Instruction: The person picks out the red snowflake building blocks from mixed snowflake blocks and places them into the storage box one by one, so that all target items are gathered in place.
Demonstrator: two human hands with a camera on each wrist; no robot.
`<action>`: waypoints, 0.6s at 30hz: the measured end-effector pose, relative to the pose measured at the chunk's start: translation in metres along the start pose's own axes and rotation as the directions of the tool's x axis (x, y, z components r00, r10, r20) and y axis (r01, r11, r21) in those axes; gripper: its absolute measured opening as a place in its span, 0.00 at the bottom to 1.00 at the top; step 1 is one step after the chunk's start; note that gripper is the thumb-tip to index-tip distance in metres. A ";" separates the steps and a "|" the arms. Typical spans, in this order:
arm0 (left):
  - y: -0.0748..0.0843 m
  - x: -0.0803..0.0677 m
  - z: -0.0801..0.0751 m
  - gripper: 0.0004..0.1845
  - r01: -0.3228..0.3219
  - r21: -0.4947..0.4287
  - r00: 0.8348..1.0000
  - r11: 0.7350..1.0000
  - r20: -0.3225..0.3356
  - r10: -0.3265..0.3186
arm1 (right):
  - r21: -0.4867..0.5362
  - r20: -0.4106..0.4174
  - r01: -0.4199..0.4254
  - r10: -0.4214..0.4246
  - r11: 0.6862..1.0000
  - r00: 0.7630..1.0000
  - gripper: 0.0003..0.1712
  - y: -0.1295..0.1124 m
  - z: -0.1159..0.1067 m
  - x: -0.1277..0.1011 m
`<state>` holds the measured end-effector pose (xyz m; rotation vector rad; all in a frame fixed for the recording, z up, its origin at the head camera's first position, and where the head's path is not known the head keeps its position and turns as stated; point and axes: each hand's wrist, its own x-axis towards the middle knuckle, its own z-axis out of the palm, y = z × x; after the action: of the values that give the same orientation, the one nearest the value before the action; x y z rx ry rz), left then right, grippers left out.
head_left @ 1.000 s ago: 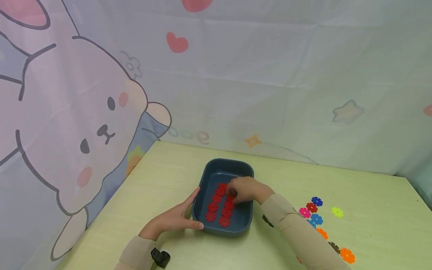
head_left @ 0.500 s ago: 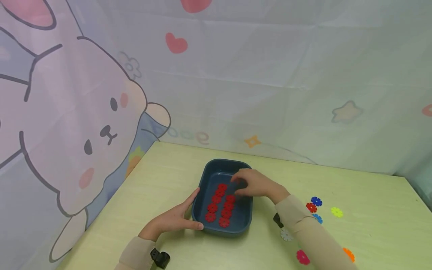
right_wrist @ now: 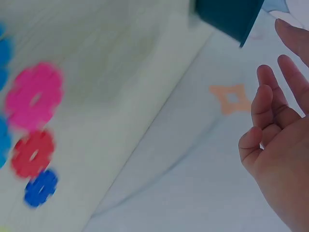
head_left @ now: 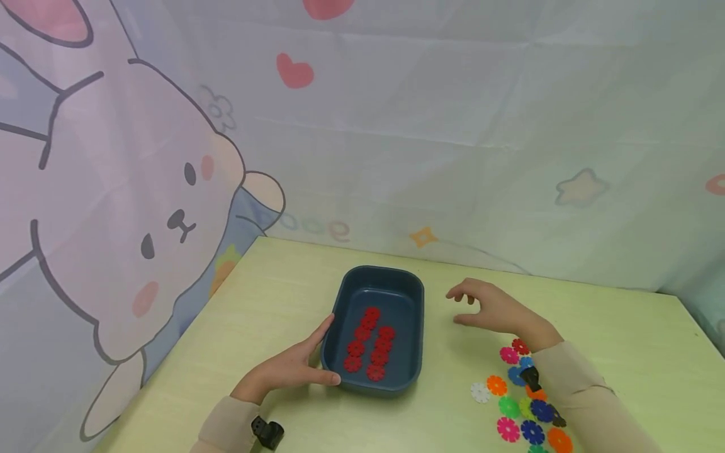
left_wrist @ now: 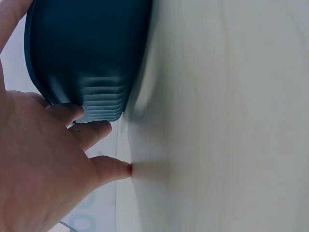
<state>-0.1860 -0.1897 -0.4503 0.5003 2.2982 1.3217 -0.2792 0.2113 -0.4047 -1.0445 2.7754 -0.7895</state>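
A dark blue tray (head_left: 379,273) stands on the pale green table and holds several red flower-shaped discs (head_left: 370,343) in two rows. My left hand (head_left: 306,365) rests against its near left corner, with straight fingers along the side wall and the thumb on the front wall. The left wrist view shows those fingers (left_wrist: 82,135) touching the tray wall (left_wrist: 87,53). My right hand (head_left: 470,307) hovers just right of the tray. It is empty, and its fingers (right_wrist: 265,111) are loosely bent.
A pile of coloured flower discs (head_left: 521,402) lies on the table by my right forearm. A pink disc (right_wrist: 34,96), a red disc (right_wrist: 33,153) and a blue disc (right_wrist: 41,187) show in the right wrist view. A printed cloth backdrop (head_left: 396,126) hangs behind the table.
My right hand has come up out of the tray and moved right, now empty beside it. The left hand and the tray have stayed put.
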 end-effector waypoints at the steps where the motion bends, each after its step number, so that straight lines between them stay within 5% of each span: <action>1: 0.000 0.000 0.000 0.59 0.002 0.003 1.000 1.000 0.000 -0.002 | -0.008 0.000 -0.015 0.015 1.000 1.000 0.20 0.003 -0.002 -0.005; 18: 0.001 -0.002 0.000 0.59 0.003 0.010 1.000 1.000 -0.001 -0.003 | 0.022 0.056 -0.171 0.170 0.985 0.984 0.22 0.047 -0.007 -0.073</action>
<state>-0.1843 -0.1901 -0.4491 0.4991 2.3061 1.3094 -0.2533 0.2905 -0.4295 -0.7973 2.7545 -0.7626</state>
